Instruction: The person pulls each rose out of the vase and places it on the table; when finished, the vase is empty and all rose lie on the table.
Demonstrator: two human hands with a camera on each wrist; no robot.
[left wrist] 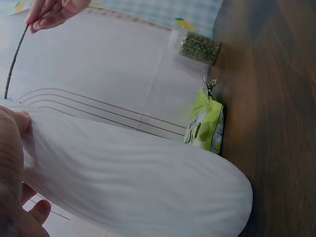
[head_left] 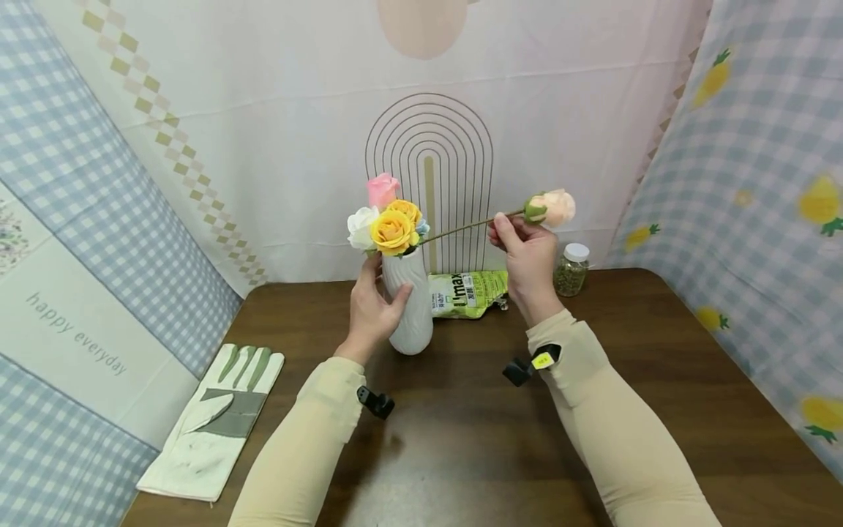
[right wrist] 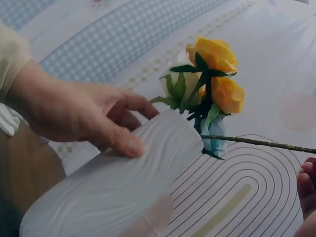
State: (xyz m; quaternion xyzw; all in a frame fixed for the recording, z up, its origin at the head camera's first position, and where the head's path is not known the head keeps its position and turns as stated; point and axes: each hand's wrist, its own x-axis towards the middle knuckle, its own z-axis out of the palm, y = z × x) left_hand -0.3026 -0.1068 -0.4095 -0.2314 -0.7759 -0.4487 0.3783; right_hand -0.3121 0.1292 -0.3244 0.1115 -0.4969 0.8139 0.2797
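Note:
A white vase with a wavy ribbed surface stands on the table, slightly tilted. My left hand grips it near the top, thumb across its front. Pink, white and yellow roses fill its mouth, along with a light blue flower. Between thumb and fingers, my right hand pinches the stem of a peach rose just below its bloom. That stem slants down to the vase's mouth; whether its end is inside, I cannot tell.
Behind the vase lies a green and white packet. A clear jar with a white lid and green contents stands at the back right. White and green gloves lie at the left edge of the brown table.

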